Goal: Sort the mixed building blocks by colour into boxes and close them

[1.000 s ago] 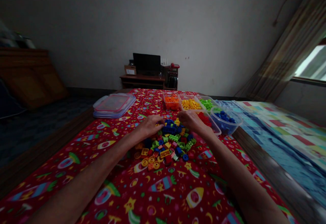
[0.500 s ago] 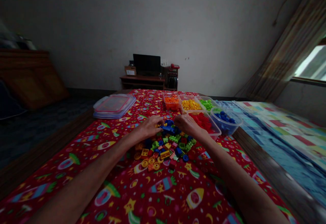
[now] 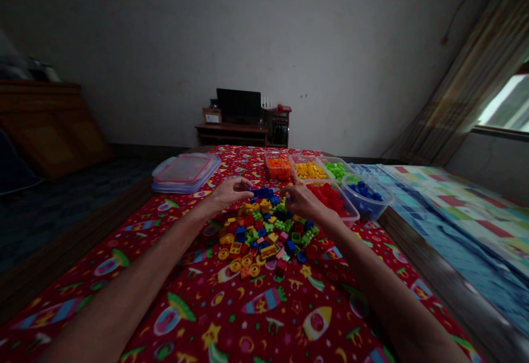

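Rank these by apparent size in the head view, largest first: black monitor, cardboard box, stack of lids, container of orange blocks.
1. Stack of lids
2. Black monitor
3. Container of orange blocks
4. Cardboard box

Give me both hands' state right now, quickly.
Left hand: open, fingers parted beside a blue piece.
Right hand: fingers curled by the brick pile; cannot tell whether it holds a brick.

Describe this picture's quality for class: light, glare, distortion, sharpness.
Head view: dim room, brightest at the window; head view: soft sheen on the dark wooden edge at right; head view: cabinet and curtain slant, probably wide-angle stretch; head view: small bricks lack fine detail.
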Demonstrator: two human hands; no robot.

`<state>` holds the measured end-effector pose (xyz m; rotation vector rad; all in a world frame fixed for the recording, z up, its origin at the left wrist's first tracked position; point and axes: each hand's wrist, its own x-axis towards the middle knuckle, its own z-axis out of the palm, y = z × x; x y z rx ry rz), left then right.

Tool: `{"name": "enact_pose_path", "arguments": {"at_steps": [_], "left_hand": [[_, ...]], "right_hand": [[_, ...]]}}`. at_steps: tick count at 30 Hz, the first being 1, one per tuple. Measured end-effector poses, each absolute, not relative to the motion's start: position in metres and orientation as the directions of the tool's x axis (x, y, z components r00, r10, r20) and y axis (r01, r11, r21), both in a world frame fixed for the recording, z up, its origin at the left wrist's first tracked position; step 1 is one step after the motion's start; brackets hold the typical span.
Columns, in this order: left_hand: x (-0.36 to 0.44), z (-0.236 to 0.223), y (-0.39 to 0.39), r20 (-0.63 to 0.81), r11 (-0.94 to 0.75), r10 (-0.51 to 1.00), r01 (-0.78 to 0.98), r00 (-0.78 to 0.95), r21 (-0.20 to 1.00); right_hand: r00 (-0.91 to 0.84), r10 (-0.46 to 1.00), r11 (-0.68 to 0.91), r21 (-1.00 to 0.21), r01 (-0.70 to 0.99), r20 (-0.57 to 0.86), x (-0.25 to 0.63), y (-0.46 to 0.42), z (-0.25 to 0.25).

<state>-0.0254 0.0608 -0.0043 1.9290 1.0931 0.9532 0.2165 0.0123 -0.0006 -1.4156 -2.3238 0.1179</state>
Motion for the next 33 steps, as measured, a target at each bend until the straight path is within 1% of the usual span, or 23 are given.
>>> {"name": "enact_pose_path", "arguments": {"at_steps": [3, 5, 7, 9, 12, 13, 15, 18, 22, 26, 31, 33], "left_hand": [[-0.024, -0.004, 0.060, 0.247, -0.393, 0.888, 0.360, 0.388, 0.846], [-0.023, -0.004, 0.060, 0.257, -0.409, 0.881, 0.368, 0.397, 0.835], [-0.022, -0.005, 0.060, 0.279, -0.430, 0.875, 0.367, 0.397, 0.825], [-0.020, -0.006, 0.060, 0.306, -0.450, 0.866, 0.352, 0.395, 0.820], [-0.018, -0.009, 0.061, 0.332, -0.462, 0.863, 0.330, 0.380, 0.823], [-0.018, -0.010, 0.061, 0.340, -0.464, 0.864, 0.326, 0.372, 0.824], [-0.016, -0.012, 0.062, 0.353, -0.474, 0.860, 0.318, 0.368, 0.821], [-0.015, -0.014, 0.061, 0.341, -0.471, 0.855, 0.309, 0.390, 0.826], [-0.012, -0.013, 0.057, 0.311, -0.455, 0.856, 0.316, 0.414, 0.832], [-0.010, -0.012, 0.054, 0.322, -0.474, 0.838, 0.296, 0.442, 0.829], [-0.015, -0.011, 0.058, 0.345, -0.471, 0.847, 0.270, 0.404, 0.840], [-0.017, -0.011, 0.059, 0.333, -0.455, 0.856, 0.271, 0.396, 0.848]], "right_hand": [[-0.372, 0.836, 0.519, -0.362, 0.775, 0.403, 0.215, 0.015, -0.001], [-0.357, 0.833, 0.529, -0.422, 0.736, 0.422, 0.213, 0.016, -0.001], [-0.344, 0.847, 0.518, -0.486, 0.704, 0.405, 0.211, 0.016, 0.001], [-0.346, 0.874, 0.485, -0.588, 0.647, 0.340, 0.208, 0.013, 0.004], [-0.411, 0.898, 0.364, -0.791, 0.492, 0.157, 0.204, 0.009, 0.008], [-0.447, 0.889, 0.319, -0.841, 0.436, 0.106, 0.203, 0.008, 0.008], [-0.515, 0.856, 0.264, -0.898, 0.351, 0.050, 0.201, 0.008, 0.005], [-0.567, 0.821, 0.296, -0.900, 0.318, 0.070, 0.198, 0.012, -0.002], [-0.547, 0.822, 0.423, -0.810, 0.405, 0.156, 0.196, 0.015, -0.006], [-0.531, 0.826, 0.477, -0.739, 0.475, 0.191, 0.196, 0.016, -0.006], [-0.269, 0.920, 0.390, -0.727, 0.564, 0.285, 0.202, 0.019, -0.005], [-0.248, 0.921, 0.389, -0.743, 0.545, 0.300, 0.202, 0.017, -0.003]]}}
